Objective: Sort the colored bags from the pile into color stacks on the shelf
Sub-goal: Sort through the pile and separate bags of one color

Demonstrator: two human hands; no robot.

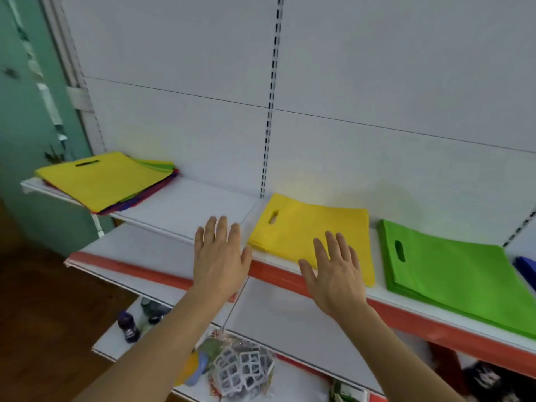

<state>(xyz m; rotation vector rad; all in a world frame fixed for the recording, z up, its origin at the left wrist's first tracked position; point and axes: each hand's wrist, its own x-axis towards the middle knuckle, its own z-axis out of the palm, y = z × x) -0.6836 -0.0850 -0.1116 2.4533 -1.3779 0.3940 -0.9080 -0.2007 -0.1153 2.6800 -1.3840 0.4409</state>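
1. Flat, matte fabric yellow stack (307, 230) lies on the white shelf (185, 204) beside the green stack (452, 274).
2. Mixed pile (101, 181) sits far left.
3. Left hand (220, 256) and right hand (336, 274) hover, fingers spread, holding nothing.

A mixed pile (106, 181) topped by a yellow bag lies at ten o'clock; flat yellow stack (304, 230) centre; green stack (452, 274) at three o'clock, blue edge (526, 269) beyond.

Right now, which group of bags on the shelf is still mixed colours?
The pile at the shelf's far left: yellow on top, green, red and purple edges beneath. The yellow stack and green stack are single-coloured.
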